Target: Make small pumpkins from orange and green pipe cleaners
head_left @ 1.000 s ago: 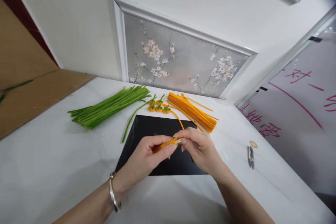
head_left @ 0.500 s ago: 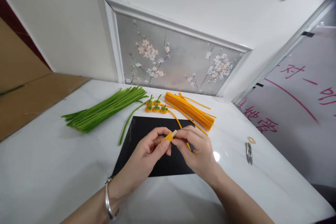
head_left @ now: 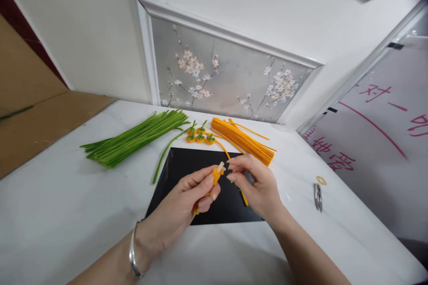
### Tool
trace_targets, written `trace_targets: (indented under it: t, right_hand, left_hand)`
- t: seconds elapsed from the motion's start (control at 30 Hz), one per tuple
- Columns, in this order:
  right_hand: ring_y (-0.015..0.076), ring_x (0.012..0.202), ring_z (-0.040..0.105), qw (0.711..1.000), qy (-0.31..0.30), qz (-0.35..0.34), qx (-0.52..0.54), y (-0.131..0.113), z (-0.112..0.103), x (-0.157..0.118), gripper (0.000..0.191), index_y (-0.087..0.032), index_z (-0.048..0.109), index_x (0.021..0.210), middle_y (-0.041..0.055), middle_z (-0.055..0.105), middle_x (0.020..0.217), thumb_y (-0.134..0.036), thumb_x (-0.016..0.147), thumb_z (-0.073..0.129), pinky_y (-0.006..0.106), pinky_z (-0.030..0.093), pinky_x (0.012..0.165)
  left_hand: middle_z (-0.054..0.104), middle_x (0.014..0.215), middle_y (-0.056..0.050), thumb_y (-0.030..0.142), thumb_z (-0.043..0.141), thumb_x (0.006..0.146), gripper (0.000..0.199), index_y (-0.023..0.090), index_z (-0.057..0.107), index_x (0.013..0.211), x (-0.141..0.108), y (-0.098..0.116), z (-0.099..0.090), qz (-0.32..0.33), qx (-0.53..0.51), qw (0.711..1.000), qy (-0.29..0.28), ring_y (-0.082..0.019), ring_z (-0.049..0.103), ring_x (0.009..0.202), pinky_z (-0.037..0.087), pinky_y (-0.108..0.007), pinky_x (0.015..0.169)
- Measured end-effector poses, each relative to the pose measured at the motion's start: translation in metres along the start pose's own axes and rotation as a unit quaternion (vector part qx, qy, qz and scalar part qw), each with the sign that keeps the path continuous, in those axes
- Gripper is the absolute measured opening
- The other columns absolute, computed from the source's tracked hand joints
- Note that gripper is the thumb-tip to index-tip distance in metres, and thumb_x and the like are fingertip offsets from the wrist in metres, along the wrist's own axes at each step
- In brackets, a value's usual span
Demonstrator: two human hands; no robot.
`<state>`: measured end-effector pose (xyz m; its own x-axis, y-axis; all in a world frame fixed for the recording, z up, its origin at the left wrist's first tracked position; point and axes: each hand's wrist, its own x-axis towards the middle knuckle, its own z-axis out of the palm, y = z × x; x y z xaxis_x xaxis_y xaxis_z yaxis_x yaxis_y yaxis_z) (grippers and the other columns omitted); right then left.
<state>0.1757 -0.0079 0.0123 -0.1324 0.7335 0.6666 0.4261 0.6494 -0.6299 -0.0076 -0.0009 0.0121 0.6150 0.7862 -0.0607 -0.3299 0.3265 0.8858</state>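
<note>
My left hand (head_left: 197, 189) is closed around a pale stick (head_left: 221, 166) wrapped in orange pipe cleaner (head_left: 216, 175). The bare stick end points up and to the right. More orange fuzz shows below my fingers. Just right of the stick, my right hand (head_left: 256, 182) has its thumb and fingers apart, with nothing visible between them. Both hands are over a black mat (head_left: 187, 160). A loose orange pipe cleaner (head_left: 223, 147) runs from near the small pumpkins (head_left: 200, 137) down behind my right hand, its end showing below.
A bundle of green pipe cleaners (head_left: 133, 140) lies at the back left, an orange bundle (head_left: 242, 140) at the back right. Thread snips (head_left: 318, 197) and a yellowish ring (head_left: 321, 180) lie on the white table (head_left: 110, 205) at right. A whiteboard (head_left: 377, 133) stands beyond.
My right hand has let go of the stick and drawn back to the right, fingers parting. My left hand has turned the wrapped stick more upright.
</note>
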Motion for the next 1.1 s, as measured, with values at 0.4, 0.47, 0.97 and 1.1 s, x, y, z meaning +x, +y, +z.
trace_targets:
  t: [0.4, 0.47, 0.97, 1.1]
  right_hand:
    - [0.0151, 0.081, 0.064, 0.994, -0.078, -0.075, 0.032, 0.004, -0.01, 0.006, 0.019, -0.026, 0.068, 0.104, 0.0027, 0.07, 0.091, -0.017, 0.088, 0.062, 0.028, 0.054, 0.072]
    - [0.0153, 0.08, 0.063, 0.995, -0.078, -0.063, 0.028, 0.004, -0.01, 0.006, 0.015, -0.025, 0.067, 0.1, 0.0024, 0.069, 0.09, -0.018, 0.088, 0.063, 0.029, 0.054, 0.072]
    - [0.015, 0.079, 0.058, 0.988, -0.019, 0.062, 0.139, 0.008, 0.014, -0.005, 0.015, -0.025, 0.068, 0.101, 0.004, 0.057, 0.093, -0.027, 0.087, 0.063, 0.028, 0.05, 0.066]
    - [0.0166, 0.082, 0.058, 0.99, 0.008, 0.06, 0.126, 0.008, 0.017, -0.008, 0.013, -0.026, 0.07, 0.097, 0.0041, 0.055, 0.092, -0.026, 0.086, 0.063, 0.029, 0.051, 0.067]
  left_hand:
    - [0.04, 0.063, 0.005, 0.039, 0.047, 0.096, 0.026, 0.016, 0.057, 0.089, -0.001, -0.003, -0.001, -0.041, 0.009, 0.997, -0.068, -0.006, 0.016, 0.05, 0.012, -0.023, 0.046]
    - [0.041, 0.063, 0.005, 0.04, 0.047, 0.095, 0.027, 0.016, 0.058, 0.088, -0.001, -0.001, 0.0, -0.037, 0.032, 0.997, -0.062, -0.006, 0.017, 0.05, 0.012, -0.024, 0.046]
    - [0.055, 0.068, 0.001, 0.03, 0.048, 0.093, 0.026, 0.018, 0.068, 0.08, -0.001, -0.008, 0.001, 0.162, 0.337, 0.923, 0.095, -0.013, 0.048, 0.066, 0.038, -0.025, 0.065]
    - [0.06, 0.071, 0.001, 0.029, 0.048, 0.092, 0.025, 0.018, 0.068, 0.082, -0.002, -0.011, 0.002, 0.175, 0.343, 0.916, 0.11, -0.013, 0.052, 0.068, 0.041, -0.024, 0.066]
